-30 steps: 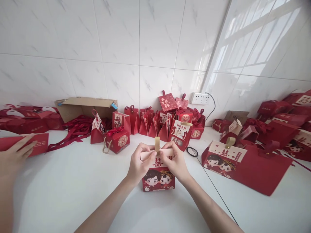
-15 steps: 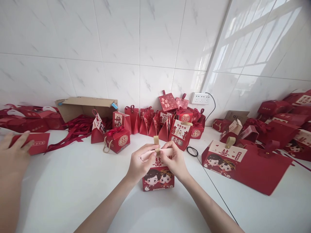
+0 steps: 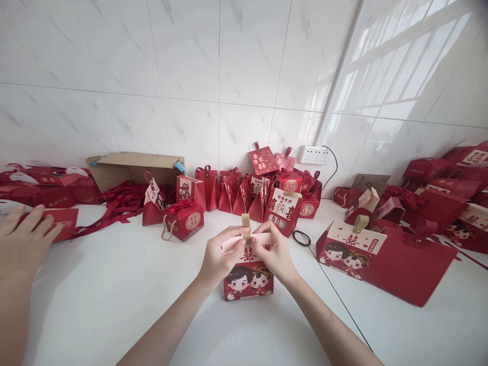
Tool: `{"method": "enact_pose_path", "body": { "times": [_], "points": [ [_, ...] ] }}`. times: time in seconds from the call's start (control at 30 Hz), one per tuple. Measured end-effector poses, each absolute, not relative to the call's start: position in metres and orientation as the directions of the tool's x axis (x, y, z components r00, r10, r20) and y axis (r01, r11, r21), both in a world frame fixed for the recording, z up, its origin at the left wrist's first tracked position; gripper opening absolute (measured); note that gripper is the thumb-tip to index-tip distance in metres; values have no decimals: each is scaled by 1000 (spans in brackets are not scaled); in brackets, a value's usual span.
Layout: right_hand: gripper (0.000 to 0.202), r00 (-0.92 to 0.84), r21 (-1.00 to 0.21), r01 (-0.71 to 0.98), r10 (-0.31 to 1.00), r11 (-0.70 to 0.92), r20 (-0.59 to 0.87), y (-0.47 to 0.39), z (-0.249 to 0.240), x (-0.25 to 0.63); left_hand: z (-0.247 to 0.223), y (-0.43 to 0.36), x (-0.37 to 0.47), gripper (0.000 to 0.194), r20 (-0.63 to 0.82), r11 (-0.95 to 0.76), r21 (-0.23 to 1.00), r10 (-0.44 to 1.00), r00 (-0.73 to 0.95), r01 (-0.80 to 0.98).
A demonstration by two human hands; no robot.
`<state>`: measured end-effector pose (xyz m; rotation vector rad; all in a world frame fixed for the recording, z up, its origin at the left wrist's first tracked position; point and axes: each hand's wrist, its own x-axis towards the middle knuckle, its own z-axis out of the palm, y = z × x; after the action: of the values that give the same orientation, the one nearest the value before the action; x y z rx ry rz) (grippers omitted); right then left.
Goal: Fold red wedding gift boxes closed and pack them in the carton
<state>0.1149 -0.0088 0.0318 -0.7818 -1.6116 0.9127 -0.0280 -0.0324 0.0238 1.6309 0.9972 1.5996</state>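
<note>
A small red box (image 3: pixel 248 282) with two cartoon figures stands upright on the white table in front of me. My left hand (image 3: pixel 224 254) pinches the left side of its pale top flap. On the right side of that flap, my right hand (image 3: pixel 273 250) is closed, thumb in front and fingers behind. Between my hands a gold ribbon loop (image 3: pixel 246 221) sticks up from the flap. Both thumbs press near the base of the loop.
Another person's hand (image 3: pixel 28 239) rests on a flat red box (image 3: pixel 65 223) at the left. Red gift boxes (image 3: pixel 184 219) line the wall, beside a cardboard box (image 3: pixel 137 161) with ribbons. A large red box (image 3: pixel 404 259), a black ring (image 3: pixel 302 238) and a power strip (image 3: pixel 313 154) are right.
The other person's hand has shifted slightly at the left, its fingers now less blurred. My hands and the small box have hardly moved.
</note>
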Motion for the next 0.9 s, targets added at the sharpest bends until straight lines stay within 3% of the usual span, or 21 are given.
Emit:
{"method": "enact_pose_path", "body": {
  "times": [0.9],
  "points": [
    [15, -218, -830, 55, 818, 554, 532, -9, 32, 115, 24, -31, -28, 24, 456, -453, 888, 890, -19, 78]
  ]
}}
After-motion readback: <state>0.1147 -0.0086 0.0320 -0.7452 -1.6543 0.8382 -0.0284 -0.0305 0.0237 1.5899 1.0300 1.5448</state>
